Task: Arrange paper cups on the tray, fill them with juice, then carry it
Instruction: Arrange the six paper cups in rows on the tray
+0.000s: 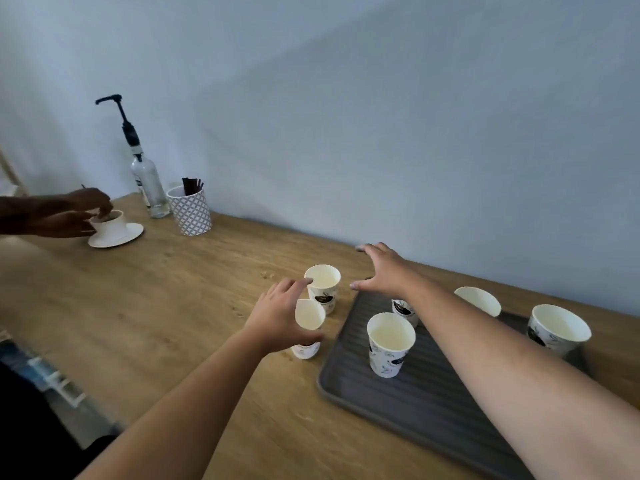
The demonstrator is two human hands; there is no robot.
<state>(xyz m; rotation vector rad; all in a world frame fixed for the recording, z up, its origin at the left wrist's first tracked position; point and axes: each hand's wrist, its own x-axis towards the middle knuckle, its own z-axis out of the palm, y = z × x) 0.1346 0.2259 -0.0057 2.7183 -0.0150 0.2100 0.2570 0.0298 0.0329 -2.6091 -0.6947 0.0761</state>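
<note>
While four cups already stand on the tray (408, 407), two are still off it on the table (173, 306), so by my reckoning the arranging is well past halfway and nothing is poured yet; every cup I can see into looks empty. My left hand (280, 315) is wrapped around the near cup (308, 327), tilting it, just off the tray's left edge. The far cup (323, 287) stands upright right behind it, touching or nearly so. My right hand (382, 268) is spread open, fingers wide, hovering past the tray's far corner and holding nothing. My right forearm crosses above the tray and hides part of one cup there. I see no juice container near me. Well apart at the far left, another person's hands work at a white cup on a saucer (116, 233), beside a pump bottle (147, 181) and a patterned pot (190, 211) of sticks.
</note>
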